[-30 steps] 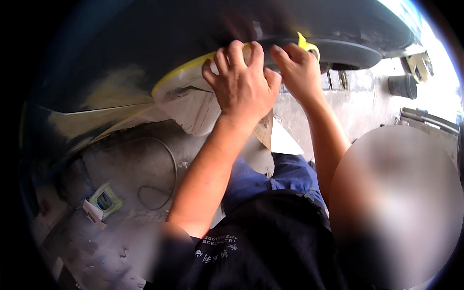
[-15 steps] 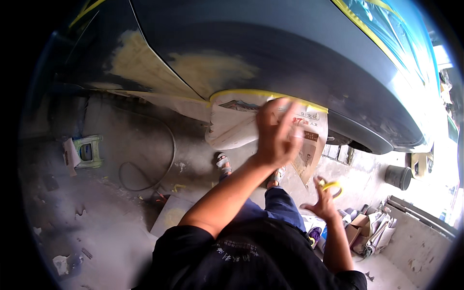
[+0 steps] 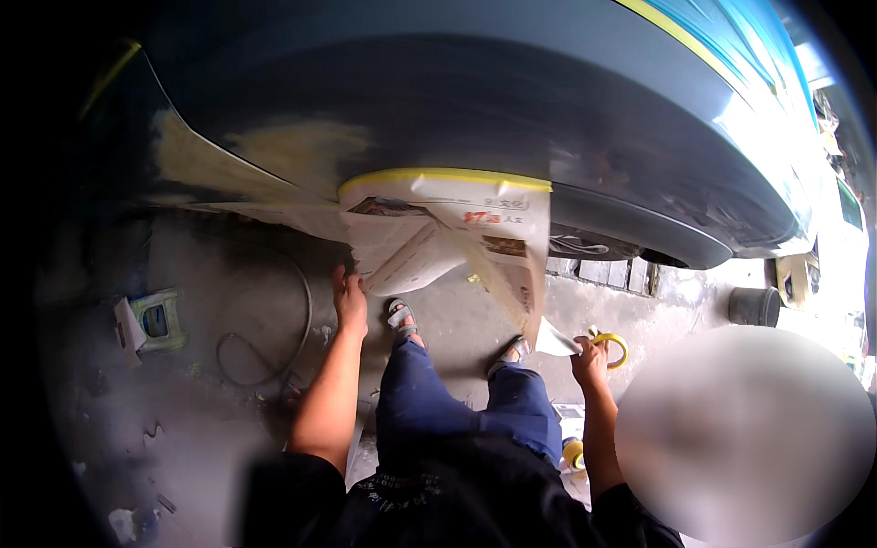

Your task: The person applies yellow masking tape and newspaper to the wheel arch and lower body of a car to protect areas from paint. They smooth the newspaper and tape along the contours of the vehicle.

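A sheet of newspaper [image 3: 402,239] hangs from the lower edge of a dark grey car body panel [image 3: 438,100]. Yellow masking tape [image 3: 448,175] runs along its top edge. At the sheet's lower left edge is my left hand [image 3: 351,303], its fingers closed on the paper. My right hand [image 3: 589,360] grips the sheet's lower right corner, which is pulled out toward it. A roll of yellow masking tape [image 3: 623,351] is also held in that hand, sticking out on its right side.
Tan filler patches [image 3: 297,146] mark the panel on the left. Blue plastic film [image 3: 744,41] covers the upper right. A small stool [image 3: 157,320] and a hose [image 3: 306,315] are on the left floor, a dark bucket [image 3: 755,306] at right. A blurred patch hides the lower right.
My left hand has come down from the taped top edge to the sheet's lower left side. My right hand has taken hold of the lower right corner. The view has shifted right.
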`<state>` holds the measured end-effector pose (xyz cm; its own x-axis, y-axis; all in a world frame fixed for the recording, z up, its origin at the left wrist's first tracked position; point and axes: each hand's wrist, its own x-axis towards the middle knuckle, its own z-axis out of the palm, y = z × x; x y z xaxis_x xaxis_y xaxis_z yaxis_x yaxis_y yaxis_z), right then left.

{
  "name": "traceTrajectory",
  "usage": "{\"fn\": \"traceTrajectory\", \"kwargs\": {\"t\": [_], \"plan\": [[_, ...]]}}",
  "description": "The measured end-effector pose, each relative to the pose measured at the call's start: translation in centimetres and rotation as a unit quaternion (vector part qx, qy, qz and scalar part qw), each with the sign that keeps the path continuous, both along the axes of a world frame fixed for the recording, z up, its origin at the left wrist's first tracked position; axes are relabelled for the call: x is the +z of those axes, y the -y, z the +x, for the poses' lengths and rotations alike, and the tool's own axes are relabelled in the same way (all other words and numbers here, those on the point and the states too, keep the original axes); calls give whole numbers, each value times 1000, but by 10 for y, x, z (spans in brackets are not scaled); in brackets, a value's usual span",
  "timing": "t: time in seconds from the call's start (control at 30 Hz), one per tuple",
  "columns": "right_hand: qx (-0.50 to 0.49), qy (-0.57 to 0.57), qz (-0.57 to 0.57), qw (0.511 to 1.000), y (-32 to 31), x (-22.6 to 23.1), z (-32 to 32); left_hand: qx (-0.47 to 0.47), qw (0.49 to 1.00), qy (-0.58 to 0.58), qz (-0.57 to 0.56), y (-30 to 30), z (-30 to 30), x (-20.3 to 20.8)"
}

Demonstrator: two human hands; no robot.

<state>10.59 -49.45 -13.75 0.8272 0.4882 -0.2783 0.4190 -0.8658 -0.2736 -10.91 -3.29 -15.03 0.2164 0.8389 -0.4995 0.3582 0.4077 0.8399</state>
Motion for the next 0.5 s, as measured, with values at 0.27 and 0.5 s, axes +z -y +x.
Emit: {"fn": "traceTrajectory", "kwargs": {"t": [0.27, 0.5], "plan": [[17, 184, 180, 966, 21, 32, 97, -59, 996, -33, 63, 99, 8, -32], [69, 400, 341, 848, 12, 98, 177, -177, 966, -1, 188, 152, 74, -62]]}}
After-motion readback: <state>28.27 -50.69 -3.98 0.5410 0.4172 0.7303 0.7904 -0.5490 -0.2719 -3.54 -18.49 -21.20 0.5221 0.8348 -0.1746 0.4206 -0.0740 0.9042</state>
